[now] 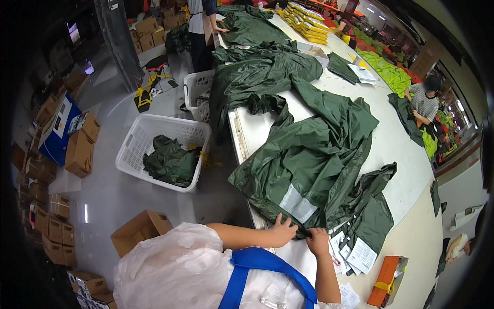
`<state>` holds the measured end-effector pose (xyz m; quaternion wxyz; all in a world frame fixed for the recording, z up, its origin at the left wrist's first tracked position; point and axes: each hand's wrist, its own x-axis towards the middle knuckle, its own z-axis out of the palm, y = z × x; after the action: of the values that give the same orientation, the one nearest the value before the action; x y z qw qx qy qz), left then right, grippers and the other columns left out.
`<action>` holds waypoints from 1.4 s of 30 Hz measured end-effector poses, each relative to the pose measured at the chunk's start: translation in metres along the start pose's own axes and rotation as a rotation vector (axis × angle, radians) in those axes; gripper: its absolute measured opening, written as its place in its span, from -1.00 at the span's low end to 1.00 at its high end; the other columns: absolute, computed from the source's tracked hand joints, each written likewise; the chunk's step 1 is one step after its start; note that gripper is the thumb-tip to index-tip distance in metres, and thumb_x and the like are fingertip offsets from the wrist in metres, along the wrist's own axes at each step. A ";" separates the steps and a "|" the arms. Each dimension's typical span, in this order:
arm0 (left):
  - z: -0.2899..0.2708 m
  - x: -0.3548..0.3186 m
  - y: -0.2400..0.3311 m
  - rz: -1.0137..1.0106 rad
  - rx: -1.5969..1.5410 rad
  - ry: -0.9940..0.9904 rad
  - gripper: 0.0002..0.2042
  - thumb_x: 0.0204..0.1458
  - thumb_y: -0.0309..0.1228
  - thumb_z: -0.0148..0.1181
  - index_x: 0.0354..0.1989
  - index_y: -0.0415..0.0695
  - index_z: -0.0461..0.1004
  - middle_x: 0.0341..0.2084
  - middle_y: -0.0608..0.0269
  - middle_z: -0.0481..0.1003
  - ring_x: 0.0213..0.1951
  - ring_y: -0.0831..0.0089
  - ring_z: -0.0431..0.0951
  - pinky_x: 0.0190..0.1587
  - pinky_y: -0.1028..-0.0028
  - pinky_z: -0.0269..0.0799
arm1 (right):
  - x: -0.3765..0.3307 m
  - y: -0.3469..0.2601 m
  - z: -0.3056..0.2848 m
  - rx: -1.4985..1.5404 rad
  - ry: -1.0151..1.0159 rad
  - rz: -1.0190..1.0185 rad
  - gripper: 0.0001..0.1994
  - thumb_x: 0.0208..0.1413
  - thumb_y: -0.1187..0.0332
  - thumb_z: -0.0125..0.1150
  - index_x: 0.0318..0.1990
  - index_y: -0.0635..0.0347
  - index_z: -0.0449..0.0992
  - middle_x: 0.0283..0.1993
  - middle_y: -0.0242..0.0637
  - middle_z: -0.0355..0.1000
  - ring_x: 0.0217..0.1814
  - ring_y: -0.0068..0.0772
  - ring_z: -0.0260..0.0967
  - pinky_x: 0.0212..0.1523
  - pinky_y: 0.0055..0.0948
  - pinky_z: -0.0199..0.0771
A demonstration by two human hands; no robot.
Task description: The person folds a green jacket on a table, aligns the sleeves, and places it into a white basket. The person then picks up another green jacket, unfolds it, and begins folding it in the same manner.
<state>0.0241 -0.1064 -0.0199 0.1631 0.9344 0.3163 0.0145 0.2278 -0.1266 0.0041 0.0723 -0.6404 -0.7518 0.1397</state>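
Observation:
A dark green, shiny waterproof garment (309, 154) lies crumpled over the white table in front of me, with a silver-grey rectangular patch (297, 204) facing up near its lower edge. My left hand (283, 232) rests on that edge below the patch, its fingers spread over the fabric. Close beside it, my right hand (318, 241) is curled, with the fingers pinching the same edge. Printed paper sheets (362, 256) and another folded green piece (369, 221) lie just right of my right hand.
White plastic baskets, one holding green fabric (175, 159), stand on the floor left of the table (406, 175). An open cardboard box (140, 232) is by my left side. An orange box (383, 280) sits at the near right. People work at the far end and across the table.

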 end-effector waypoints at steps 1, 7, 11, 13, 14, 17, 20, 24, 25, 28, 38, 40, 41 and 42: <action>-0.001 0.001 -0.007 -0.024 -0.046 0.001 -0.74 0.00 -0.41 -0.04 -0.19 -0.21 0.49 -0.03 0.09 0.24 0.10 -0.11 0.17 0.05 -0.48 -0.17 | 0.002 0.001 0.003 0.075 -0.020 -0.006 -0.76 -0.14 0.39 0.17 -0.24 0.09 0.51 -0.22 -0.22 0.45 -0.07 -0.08 0.32 -0.04 -0.16 0.29; -0.013 -0.005 -0.010 -0.110 -0.090 0.044 -0.81 0.00 -0.41 -0.04 -0.25 -0.15 0.45 -0.15 0.08 0.34 0.14 -0.02 0.18 0.10 -0.49 -0.35 | 0.003 -0.014 0.015 0.234 0.026 0.007 -0.81 -0.05 0.31 0.21 -0.32 0.23 0.51 -0.30 -0.12 0.47 -0.20 -0.04 0.37 -0.15 -0.19 0.36; -0.010 -0.010 -0.005 -0.030 -0.007 0.157 -0.84 -0.07 -0.38 -0.02 -0.42 -0.13 0.49 -0.30 0.16 0.37 -0.03 0.13 0.29 0.00 -0.11 0.11 | 0.002 -0.015 0.015 0.487 -0.118 0.048 -0.76 -0.10 0.41 0.24 -0.25 0.30 0.49 -0.31 -0.07 0.47 -0.22 -0.10 0.42 -0.18 -0.30 0.41; 0.008 -0.003 -0.008 -0.005 0.051 0.265 -0.84 -0.09 -0.36 -0.02 -0.50 -0.10 0.49 -0.37 0.21 0.36 -0.21 0.25 0.35 -0.26 0.25 0.24 | 0.003 -0.016 0.009 0.507 -0.187 -0.025 -0.71 -0.16 0.51 0.23 -0.20 0.33 0.46 -0.27 -0.03 0.47 -0.18 -0.14 0.45 -0.12 -0.36 0.42; 0.012 0.001 -0.007 -0.014 0.017 0.230 -0.86 -0.07 -0.37 -0.03 -0.51 -0.10 0.45 -0.38 0.19 0.38 -0.26 0.23 0.40 -0.26 0.27 0.26 | 0.001 -0.008 0.013 0.389 -0.190 -0.056 -0.68 -0.19 0.55 0.22 -0.17 0.33 0.45 -0.22 -0.06 0.48 -0.18 -0.18 0.45 -0.11 -0.37 0.43; 0.016 0.001 -0.005 -0.121 -0.082 0.230 -0.84 -0.11 -0.38 0.05 -0.39 -0.15 0.48 -0.41 0.15 0.47 -0.26 0.17 0.44 -0.22 0.22 0.28 | -0.001 -0.006 0.022 0.646 -0.211 0.119 -0.64 -0.16 0.63 0.17 -0.10 0.30 0.41 -0.17 -0.18 0.47 -0.11 -0.33 0.43 -0.06 -0.41 0.40; -0.019 -0.002 0.015 -0.200 -0.258 0.055 -0.64 -0.13 -0.15 0.19 -0.30 -0.22 0.47 -0.38 0.08 0.53 -0.20 0.13 0.47 -0.16 0.14 0.27 | -0.007 -0.004 0.020 0.977 -0.278 0.260 -0.61 -0.14 0.72 0.08 -0.08 0.27 0.39 -0.18 -0.33 0.41 -0.11 -0.47 0.35 -0.04 -0.50 0.35; -0.012 0.003 0.010 -0.279 -0.307 0.111 -0.64 -0.13 -0.08 0.19 -0.40 -0.17 0.54 -0.44 0.07 0.55 -0.23 0.11 0.49 -0.17 0.12 0.28 | 0.001 -0.001 0.024 1.123 -0.303 0.216 -0.55 -0.17 0.78 0.01 -0.04 0.28 0.35 -0.16 -0.36 0.36 -0.10 -0.52 0.31 -0.04 -0.55 0.33; -0.004 0.003 0.005 -0.265 -0.284 0.133 -0.66 -0.10 -0.07 0.14 -0.42 -0.14 0.54 -0.45 0.10 0.55 -0.25 0.12 0.50 -0.19 0.11 0.29 | 0.001 -0.005 0.024 1.139 -0.304 0.204 -0.54 -0.18 0.78 0.00 -0.04 0.28 0.34 -0.16 -0.37 0.36 -0.10 -0.53 0.30 -0.04 -0.56 0.32; 0.007 0.002 -0.001 -0.232 -0.295 0.117 -0.74 -0.05 -0.15 0.10 -0.46 -0.07 0.56 -0.45 0.16 0.55 -0.25 0.11 0.49 -0.21 0.10 0.29 | -0.001 -0.013 0.019 1.164 -0.304 0.197 -0.53 -0.18 0.79 -0.02 -0.02 0.26 0.32 -0.18 -0.38 0.35 -0.12 -0.53 0.30 -0.07 -0.58 0.32; 0.015 -0.002 0.002 -0.279 -0.538 0.314 -0.89 -0.07 -0.27 0.11 -0.43 0.05 0.53 -0.40 0.30 0.50 -0.20 0.17 0.41 -0.14 0.17 0.20 | -0.012 -0.031 0.006 0.433 0.005 -0.104 -0.81 -0.22 0.54 0.23 -0.37 0.14 0.45 -0.37 -0.29 0.36 -0.20 -0.31 0.30 -0.14 -0.44 0.32; 0.015 -0.005 0.003 -0.257 -0.540 0.332 -0.90 -0.08 -0.27 0.12 -0.43 0.07 0.53 -0.36 0.34 0.48 -0.17 0.19 0.38 -0.12 0.17 0.17 | -0.015 -0.059 -0.006 0.052 0.248 -0.168 -0.79 -0.31 0.32 0.38 -0.48 0.07 0.48 -0.32 -0.28 0.36 -0.12 -0.18 0.25 -0.10 -0.23 0.20; 0.011 -0.008 0.006 -0.258 -0.531 0.322 -0.89 -0.08 -0.27 0.13 -0.41 0.08 0.53 -0.35 0.34 0.47 -0.18 0.19 0.37 -0.13 0.16 0.15 | -0.016 -0.062 -0.007 0.015 0.253 -0.196 -0.80 -0.31 0.32 0.38 -0.48 0.07 0.48 -0.30 -0.28 0.36 -0.10 -0.17 0.24 -0.09 -0.21 0.19; 0.012 -0.008 0.006 -0.267 -0.524 0.330 -0.90 -0.08 -0.26 0.13 -0.42 0.08 0.53 -0.35 0.34 0.46 -0.18 0.19 0.37 -0.14 0.16 0.15 | -0.016 -0.063 -0.007 -0.022 0.257 -0.225 -0.80 -0.31 0.33 0.37 -0.48 0.07 0.48 -0.28 -0.29 0.35 -0.09 -0.16 0.24 -0.08 -0.20 0.18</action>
<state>0.0231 -0.1188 -0.0292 0.3448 0.7961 0.4437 0.2248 0.1729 -0.1503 0.0312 0.1764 -0.5653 -0.8048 0.0395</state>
